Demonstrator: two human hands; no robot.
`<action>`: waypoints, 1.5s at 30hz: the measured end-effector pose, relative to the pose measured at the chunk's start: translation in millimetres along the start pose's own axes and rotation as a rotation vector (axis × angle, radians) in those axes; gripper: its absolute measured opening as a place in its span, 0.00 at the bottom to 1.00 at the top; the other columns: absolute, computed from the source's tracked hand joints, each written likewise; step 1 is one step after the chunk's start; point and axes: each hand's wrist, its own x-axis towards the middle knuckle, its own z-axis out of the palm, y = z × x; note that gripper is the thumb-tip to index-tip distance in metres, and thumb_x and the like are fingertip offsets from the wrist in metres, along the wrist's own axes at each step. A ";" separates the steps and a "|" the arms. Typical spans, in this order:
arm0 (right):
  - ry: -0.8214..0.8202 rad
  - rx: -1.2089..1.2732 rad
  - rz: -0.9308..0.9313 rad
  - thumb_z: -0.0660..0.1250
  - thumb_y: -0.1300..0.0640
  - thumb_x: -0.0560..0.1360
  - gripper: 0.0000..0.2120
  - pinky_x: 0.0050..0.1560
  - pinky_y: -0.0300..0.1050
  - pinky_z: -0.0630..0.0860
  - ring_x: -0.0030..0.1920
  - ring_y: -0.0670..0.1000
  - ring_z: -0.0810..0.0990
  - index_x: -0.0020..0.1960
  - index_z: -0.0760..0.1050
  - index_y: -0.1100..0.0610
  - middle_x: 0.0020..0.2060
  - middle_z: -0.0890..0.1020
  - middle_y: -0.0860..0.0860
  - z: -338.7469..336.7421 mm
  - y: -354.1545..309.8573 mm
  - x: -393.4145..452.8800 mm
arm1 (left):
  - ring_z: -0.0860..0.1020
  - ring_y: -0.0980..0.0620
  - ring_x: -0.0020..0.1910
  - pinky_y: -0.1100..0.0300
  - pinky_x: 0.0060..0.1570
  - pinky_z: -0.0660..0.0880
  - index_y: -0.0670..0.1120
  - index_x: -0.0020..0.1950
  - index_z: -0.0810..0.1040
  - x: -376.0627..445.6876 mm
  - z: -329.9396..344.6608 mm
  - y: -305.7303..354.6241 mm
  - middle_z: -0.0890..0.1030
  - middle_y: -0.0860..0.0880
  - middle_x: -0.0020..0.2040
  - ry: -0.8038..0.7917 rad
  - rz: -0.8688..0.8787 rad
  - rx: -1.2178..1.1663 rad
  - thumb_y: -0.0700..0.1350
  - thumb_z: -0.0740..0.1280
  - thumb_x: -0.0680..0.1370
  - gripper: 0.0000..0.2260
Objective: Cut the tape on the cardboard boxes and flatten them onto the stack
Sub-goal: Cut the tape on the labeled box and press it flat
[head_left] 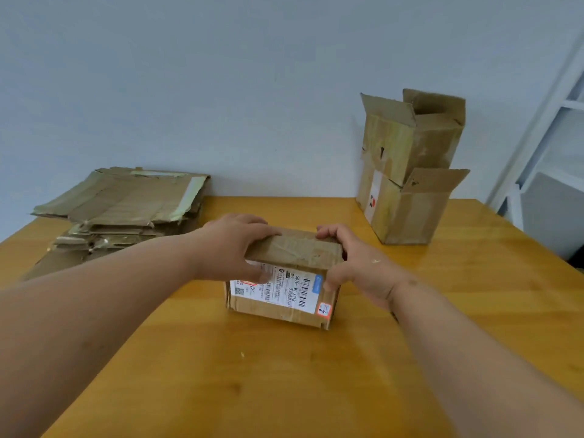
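Observation:
A small taped cardboard box [290,273] with a white shipping label on its front stands at the middle of the wooden table [284,374]. My left hand [234,245] grips its left end, thumb on the label and fingers over the top. My right hand [357,263] holds its right end the same way. A stack of flattened cardboard [123,213] lies at the back left of the table. No cutting tool is in view.
Two open cardboard boxes, one [414,134] stacked on the other [407,210], stand at the back right against the pale wall. A white shelf frame [543,147] rises past the table's right edge.

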 end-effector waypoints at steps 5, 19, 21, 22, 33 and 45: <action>0.114 -0.063 -0.060 0.77 0.67 0.61 0.33 0.67 0.51 0.71 0.73 0.50 0.65 0.57 0.72 0.40 0.76 0.61 0.42 6.1 7.0 -24.5 | 0.73 0.53 0.49 0.58 0.46 0.70 0.55 0.59 0.69 -27.9 2.0 18.6 0.74 0.56 0.51 0.255 0.029 0.076 0.53 0.71 0.74 0.17; 0.371 -0.278 0.053 0.68 0.49 0.77 0.15 0.57 0.49 0.71 0.64 0.52 0.74 0.41 0.74 0.61 0.65 0.78 0.53 8.4 -23.1 -33.2 | 0.54 0.52 0.77 0.51 0.73 0.53 0.56 0.52 0.83 -37.7 5.2 26.4 0.61 0.56 0.77 0.174 -0.131 -0.230 0.55 0.60 0.81 0.12; 0.391 -0.440 0.081 0.68 0.45 0.76 0.17 0.49 0.49 0.74 0.57 0.55 0.78 0.39 0.68 0.57 0.51 0.81 0.53 12.8 -31.0 -24.0 | 0.54 0.49 0.77 0.47 0.73 0.56 0.56 0.52 0.79 -32.4 8.8 24.7 0.55 0.54 0.78 0.118 -0.193 -0.299 0.53 0.66 0.78 0.05; 0.386 -0.530 0.103 0.68 0.43 0.75 0.19 0.41 0.47 0.72 0.49 0.54 0.78 0.38 0.66 0.55 0.43 0.78 0.51 13.4 -34.3 -18.9 | 0.55 0.48 0.76 0.48 0.73 0.58 0.56 0.57 0.77 -31.1 12.1 22.2 0.52 0.54 0.78 0.079 -0.212 -0.347 0.54 0.67 0.77 0.09; 0.385 -0.822 0.218 0.71 0.50 0.69 0.22 0.27 0.43 0.63 0.40 0.53 0.75 0.57 0.66 0.58 0.51 0.74 0.56 31.1 -51.0 10.3 | 0.65 0.44 0.71 0.48 0.73 0.58 0.70 0.72 0.59 -27.2 7.7 20.9 0.45 0.55 0.78 -0.133 -0.149 -0.022 0.61 0.53 0.81 0.18; 0.417 0.013 0.137 0.55 0.58 0.77 0.09 0.45 0.50 0.68 0.38 0.50 0.66 0.39 0.67 0.48 0.37 0.69 0.48 7.6 -38.0 -2.5 | 0.72 0.46 0.67 0.53 0.65 0.69 0.64 0.73 0.65 -35.1 -9.0 14.1 0.28 0.60 0.73 -0.112 -0.118 0.080 0.73 0.59 0.69 0.33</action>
